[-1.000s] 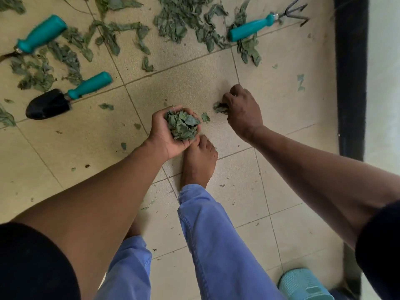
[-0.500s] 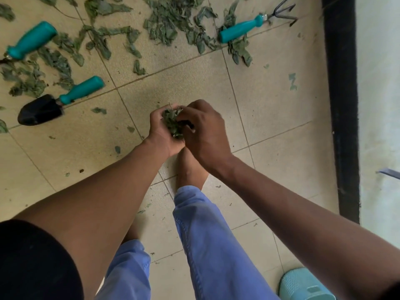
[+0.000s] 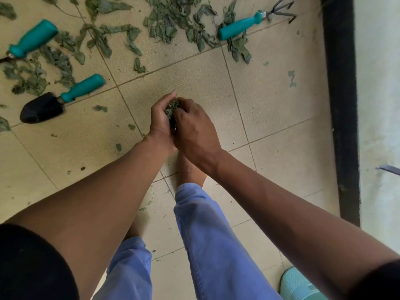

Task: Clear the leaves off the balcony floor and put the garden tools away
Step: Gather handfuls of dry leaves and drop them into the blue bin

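A clump of green leaves (image 3: 171, 108) is pressed between my two hands above the tiled floor. My left hand (image 3: 160, 120) cups it from the left with curled fingers. My right hand (image 3: 192, 126) closes over it from the right, hiding most of the clump. More loose leaves (image 3: 171, 20) lie scattered across the far tiles. A black trowel (image 3: 62, 99) with a teal handle lies at the left. A teal-handled hand rake (image 3: 255, 21) lies at the top right. A third teal tool handle (image 3: 32, 41) shows at the far left, its head out of view.
My bare foot (image 3: 190, 172) and blue trouser legs stand just below the hands. A dark vertical strip (image 3: 339, 94) runs along the floor's right side, with a pale wall beyond. A light teal slipper (image 3: 296, 284) sits at the bottom right. Small leaf bits (image 3: 100, 108) dot the near tiles.
My right hand left the floor, carried a leaf piece to the left palm and now closes over the clump. The left hand turned inward, so the pile is mostly hidden.
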### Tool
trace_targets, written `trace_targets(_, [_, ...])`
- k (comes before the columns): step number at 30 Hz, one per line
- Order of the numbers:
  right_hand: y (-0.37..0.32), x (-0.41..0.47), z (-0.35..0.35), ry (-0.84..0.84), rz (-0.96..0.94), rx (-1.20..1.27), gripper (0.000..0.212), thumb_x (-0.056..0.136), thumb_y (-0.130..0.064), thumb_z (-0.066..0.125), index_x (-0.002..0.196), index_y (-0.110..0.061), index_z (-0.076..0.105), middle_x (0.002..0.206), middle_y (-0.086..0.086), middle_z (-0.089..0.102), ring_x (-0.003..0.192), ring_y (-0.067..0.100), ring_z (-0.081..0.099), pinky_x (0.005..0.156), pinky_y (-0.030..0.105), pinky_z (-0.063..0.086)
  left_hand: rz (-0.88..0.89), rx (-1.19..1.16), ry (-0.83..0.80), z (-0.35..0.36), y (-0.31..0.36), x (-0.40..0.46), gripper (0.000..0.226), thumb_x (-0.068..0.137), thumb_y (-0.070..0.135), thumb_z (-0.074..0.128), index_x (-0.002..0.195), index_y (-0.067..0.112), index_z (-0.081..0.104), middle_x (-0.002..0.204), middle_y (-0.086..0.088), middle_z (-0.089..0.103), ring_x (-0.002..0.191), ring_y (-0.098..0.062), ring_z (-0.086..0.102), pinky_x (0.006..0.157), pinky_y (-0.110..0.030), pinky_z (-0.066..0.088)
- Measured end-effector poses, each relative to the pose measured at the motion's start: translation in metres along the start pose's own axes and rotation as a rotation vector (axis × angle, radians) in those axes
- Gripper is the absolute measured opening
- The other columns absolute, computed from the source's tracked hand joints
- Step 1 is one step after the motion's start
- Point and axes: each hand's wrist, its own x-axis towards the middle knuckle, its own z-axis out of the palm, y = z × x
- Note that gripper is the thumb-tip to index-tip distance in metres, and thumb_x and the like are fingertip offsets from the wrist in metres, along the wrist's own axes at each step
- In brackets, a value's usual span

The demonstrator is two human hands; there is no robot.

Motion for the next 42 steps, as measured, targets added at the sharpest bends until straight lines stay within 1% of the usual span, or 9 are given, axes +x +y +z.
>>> trace_targets(2, [-0.004, 0.000, -0.006, -0.008, 0.003, 0.080, 0.024, 0.073, -0.003, 0.067, 0.096, -0.001, 0.069, 0.098, 0.014, 0.066, 0.082, 0.029, 0.062, 0.069, 0.028, 0.044, 0.042, 0.024, 0.028, 0.004, 0.004, -0.003, 0.033, 0.098, 0.039, 0.058, 0.082, 0.012, 0.070, 0.087, -0.005, 0.068, 0.091, -0.024, 0.071, 0.092, -0.036, 0.057])
trace_targets(5, [-0.005, -0.001, -0.015, 0.012, 0.065, 0.079, 0.037, 0.077, 0.000, 0.057, 0.113, -0.007, 0.063, 0.091, 0.008, 0.067, 0.077, 0.027, 0.062, 0.066, 0.039, 0.049, -0.009, 0.021, 0.005, 0.008, 0.006, -0.005, 0.041, 0.096, 0.040, 0.059, 0.065, 0.014, 0.068, 0.074, -0.001, 0.066, 0.074, -0.020, 0.071, 0.082, -0.031, 0.060])
trace_targets(8, [-0.001, 0.000, -0.018, 0.072, 0.109, 0.066, 0.036, 0.081, 0.000, 0.056, 0.115, -0.009, 0.062, 0.088, 0.008, 0.064, 0.074, 0.029, 0.060, 0.060, 0.043, 0.051, -0.071, -0.002, -0.025, 0.007, 0.007, -0.005, 0.032, 0.094, 0.043, 0.062, 0.086, 0.013, 0.070, 0.089, -0.005, 0.069, 0.100, -0.026, 0.068, 0.106, -0.040, 0.049])
trace_targets(12, [0.000, 0.000, -0.020, 0.116, 0.146, -0.058, 0.039, 0.083, -0.013, 0.068, 0.122, -0.016, 0.062, 0.117, 0.008, 0.055, 0.098, 0.026, 0.056, 0.055, 0.034, 0.047, -0.077, -0.023, -0.061, 0.002, 0.008, 0.000, 0.033, 0.091, 0.042, 0.064, 0.104, 0.012, 0.070, 0.105, -0.006, 0.067, 0.113, -0.026, 0.064, 0.113, -0.040, 0.041])
trace_targets(18, [0.015, -0.001, -0.023, 0.191, 0.070, 0.126, 0.050, 0.076, -0.015, 0.053, 0.125, -0.015, 0.060, 0.118, 0.008, 0.052, 0.095, 0.022, 0.057, 0.057, 0.034, 0.050, -0.076, -0.130, -0.068, -0.016, 0.008, 0.004, 0.025, 0.091, 0.033, 0.068, 0.073, 0.017, 0.061, 0.077, 0.002, 0.058, 0.071, -0.013, 0.059, 0.065, -0.022, 0.048])
trace_targets(22, [0.041, 0.007, -0.012, 0.179, 0.103, 0.049, 0.057, 0.066, 0.006, 0.048, 0.118, -0.012, 0.064, 0.111, 0.008, 0.059, 0.096, 0.027, 0.058, 0.062, 0.040, 0.050, -0.075, -0.138, -0.064, -0.039, 0.013, 0.007, 0.021, 0.088, 0.032, 0.071, 0.076, 0.018, 0.059, 0.087, 0.002, 0.053, 0.074, -0.012, 0.058, 0.057, -0.017, 0.044])
trace_targets(28, [0.079, 0.013, 0.024, -0.215, 0.250, -0.099, 0.051, 0.079, -0.019, 0.079, 0.123, -0.015, 0.053, 0.117, 0.012, 0.053, 0.098, 0.029, 0.055, 0.071, 0.040, 0.053, -0.078, -0.136, -0.015, -0.070, 0.016, 0.001, 0.025, 0.089, 0.034, 0.068, 0.074, 0.016, 0.060, 0.083, 0.000, 0.054, 0.075, -0.013, 0.059, 0.055, -0.017, 0.044])
trace_targets(34, [0.071, 0.013, 0.042, -0.133, 0.218, -0.130, 0.016, 0.083, 0.000, 0.060, 0.095, -0.010, 0.058, 0.097, 0.011, 0.056, 0.081, 0.029, 0.054, 0.061, 0.037, 0.046, -0.092, -0.147, -0.006, -0.087, 0.020, -0.011, 0.025, 0.089, 0.034, 0.068, 0.075, 0.016, 0.060, 0.084, -0.001, 0.055, 0.076, -0.014, 0.059, 0.056, -0.016, 0.045])
trace_targets(42, [0.037, 0.022, 0.019, -0.082, 0.245, 0.036, 0.015, 0.078, -0.012, 0.058, 0.089, -0.017, 0.067, 0.090, 0.002, 0.065, 0.080, 0.022, 0.061, 0.062, 0.031, 0.045, -0.098, -0.157, -0.021, -0.093, 0.036, -0.041, 0.025, 0.088, 0.036, 0.069, 0.076, 0.016, 0.061, 0.085, 0.000, 0.055, 0.078, -0.014, 0.060, 0.058, -0.018, 0.050])
